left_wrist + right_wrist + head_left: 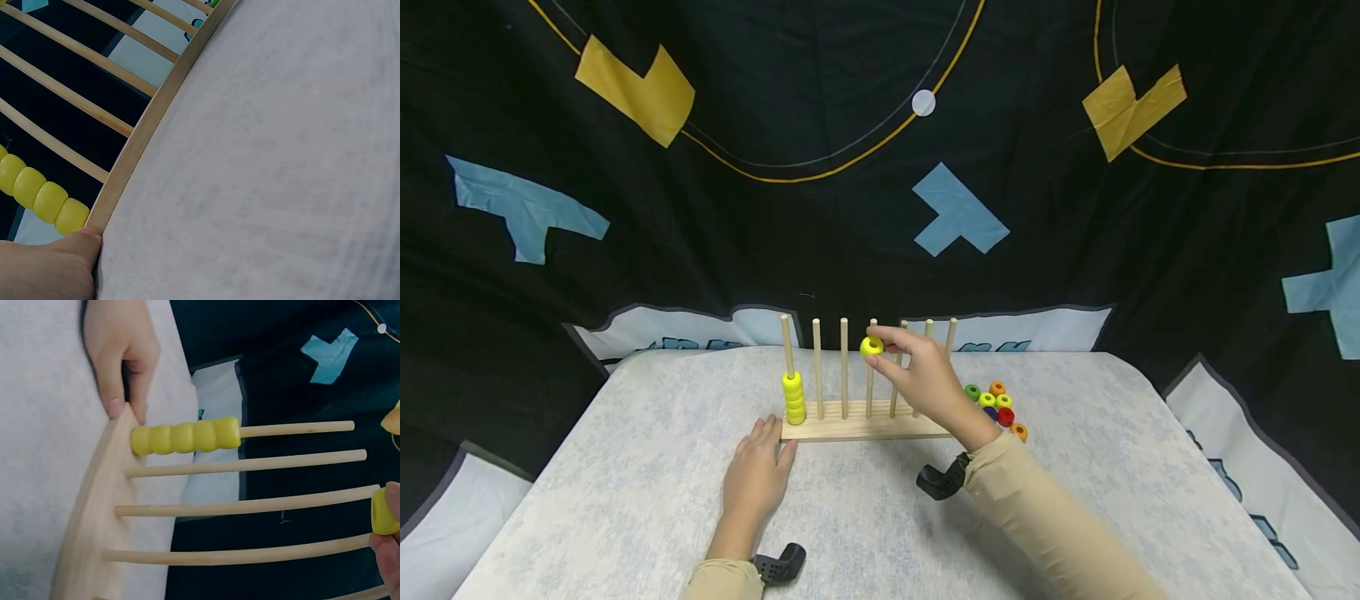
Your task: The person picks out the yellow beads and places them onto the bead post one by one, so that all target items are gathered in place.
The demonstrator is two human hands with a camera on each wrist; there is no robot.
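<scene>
A wooden peg rack point(865, 428) with several upright dowels stands on the table. Its leftmost dowel carries a stack of several yellow beads point(793, 400); the other dowels look bare. My left hand point(754, 477) holds the left end of the rack's base, thumb point(87, 236) on the front side and a finger behind, as the right wrist view shows. Between thumb and fingertips my right hand point(928, 379) pinches one yellow bead point(382, 512), its hole showing in the head view. That bead is raised near the dowel tops, around the middle of the rack.
Loose beads in green, orange, yellow, red and dark blue lie right of the rack, among them a red bead point(1006, 416) and a green bead point(972, 391). The pale table point(647, 467) ends at a dark curtain point(820, 242) behind.
</scene>
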